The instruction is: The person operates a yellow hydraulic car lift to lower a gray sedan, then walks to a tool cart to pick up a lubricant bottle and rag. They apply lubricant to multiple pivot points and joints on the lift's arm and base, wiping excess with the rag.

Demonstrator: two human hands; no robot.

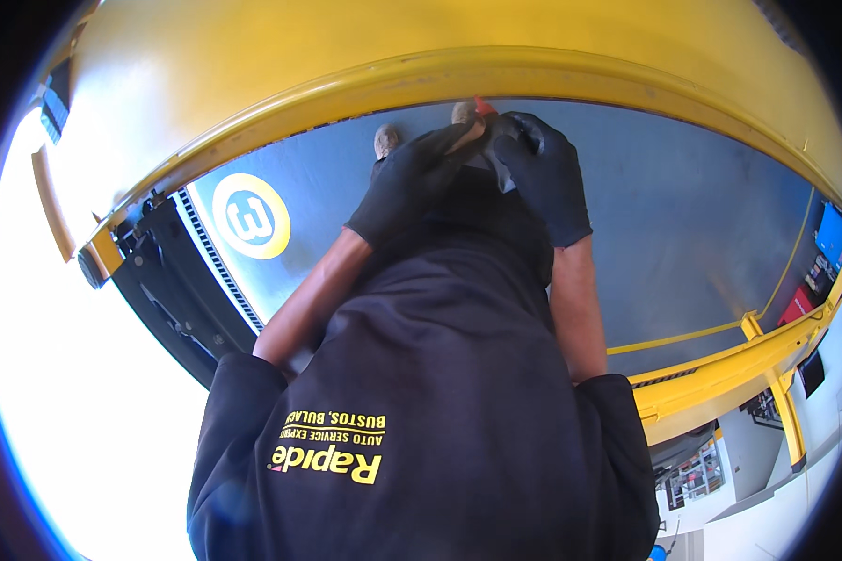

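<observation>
Both my hands wear black gloves and meet in front of my body, over the blue-grey floor. My left hand (400, 185) is closed, its fingertips reaching a small tan patch (469, 136) that I cannot identify. Close to it on the right, my right hand (549, 179) curls its fingers around a thin grey piece (504, 176), perhaps sheet or cloth. A small red tip (484, 107) sticks up between the hands; which thing it belongs to is hidden. Just beyond the hands show my tan shoes (386, 140).
A yellow lift beam (374, 92) curves across the far side. Black machine parts (173, 280) stand at left, beside a round yellow-and-white floor marking (252, 216). Yellow rails (720, 369) run along the right, with a red box (797, 307) and blue case (833, 234) behind.
</observation>
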